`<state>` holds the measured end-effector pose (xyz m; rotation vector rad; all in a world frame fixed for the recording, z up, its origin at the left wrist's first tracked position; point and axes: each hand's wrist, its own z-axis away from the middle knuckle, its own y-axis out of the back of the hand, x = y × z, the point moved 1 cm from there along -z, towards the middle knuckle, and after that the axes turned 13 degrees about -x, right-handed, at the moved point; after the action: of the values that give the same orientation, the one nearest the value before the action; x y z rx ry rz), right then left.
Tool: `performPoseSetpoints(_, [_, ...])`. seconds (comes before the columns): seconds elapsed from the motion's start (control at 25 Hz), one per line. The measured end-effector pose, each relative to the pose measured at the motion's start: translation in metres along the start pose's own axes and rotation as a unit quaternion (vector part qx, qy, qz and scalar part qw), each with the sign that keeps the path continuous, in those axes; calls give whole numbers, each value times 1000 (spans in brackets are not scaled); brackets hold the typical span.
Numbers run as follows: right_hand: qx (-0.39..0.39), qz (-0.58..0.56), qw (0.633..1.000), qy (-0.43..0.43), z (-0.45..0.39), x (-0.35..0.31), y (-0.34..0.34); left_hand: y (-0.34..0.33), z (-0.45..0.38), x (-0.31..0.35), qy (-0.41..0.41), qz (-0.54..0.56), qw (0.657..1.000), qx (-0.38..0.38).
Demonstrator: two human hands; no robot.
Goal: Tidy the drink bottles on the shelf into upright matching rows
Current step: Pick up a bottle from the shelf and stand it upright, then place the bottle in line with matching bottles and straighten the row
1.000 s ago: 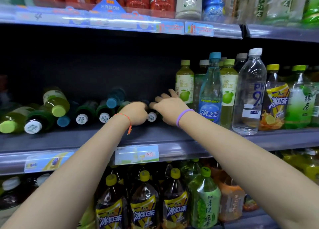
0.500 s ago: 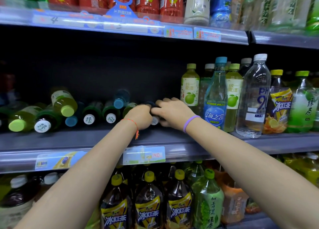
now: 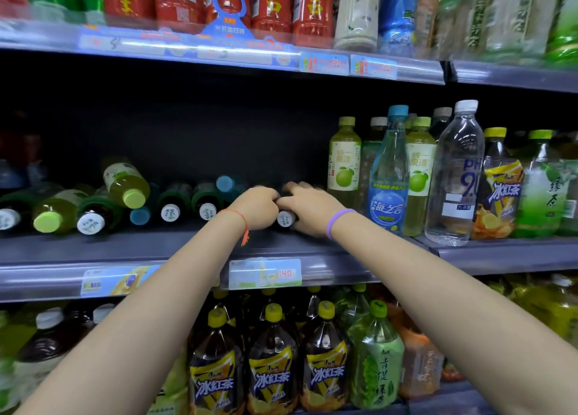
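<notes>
Both hands reach onto the middle shelf (image 3: 187,245) and meet over one toppled bottle (image 3: 286,218), which lies on its side with its white cap facing the camera. The left hand (image 3: 258,206), with an orange cord at the wrist, is curled closed just left of that cap, its knuckles toward the camera; what lies under its fingers is hidden. The right hand (image 3: 308,208), with a purple band at the wrist, is wrapped over the dark body of the toppled bottle, fingers bent down around it. The two hands touch above the cap.

Left of the hands, a row of fallen bottles (image 3: 170,206) lies on the same shelf, caps outward: white caps, blue caps and pale green caps mixed together. One yellow-green bottle (image 3: 126,180) rests tilted on top of the others.

Right of the hands, bottles stand upright in mixed order: a green-apple bottle (image 3: 344,161), a blue bottle (image 3: 389,180), a second green-apple bottle (image 3: 419,177), a clear water bottle (image 3: 455,177), an iced-tea bottle (image 3: 499,192) and a green-tea bottle (image 3: 541,192).

A price tag (image 3: 265,274) sits on the shelf edge below the hands. The lower shelf holds upright large iced-tea bottles (image 3: 272,371).
</notes>
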<state>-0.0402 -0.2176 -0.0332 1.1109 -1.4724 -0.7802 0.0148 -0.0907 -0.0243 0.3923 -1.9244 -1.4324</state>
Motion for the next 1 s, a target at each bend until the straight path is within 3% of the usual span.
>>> performPoseSetpoints(0.08, [4,4,1000,6,-2,3,-1,-4,2,3,-16,5,1000,-6])
performPoseSetpoints(0.2, [56,-142,988,22,8,13,9,-5,1,5,-27,34,999,11])
performPoseSetpoints(0.48, [254,-411,875,-19,31,31,64,-11,-8,12,-20,22,999,-24])
performPoseSetpoints(0.6, [296,-490,816,-75,38,38,77,-16,-10,22,-39,51,998,26])
performPoseSetpoints(0.68, [297,-514,799,-100,40,43,81,-18,-11,28,-63,99,991,63])
performPoseSetpoints(0.84, [290,-439,839,-137,43,45,89,-23,-10,41,-99,164,979,70])
performPoseSetpoints(1.0, [257,-261,919,-146,46,53,79,-32,-11,55,-113,199,973,30])
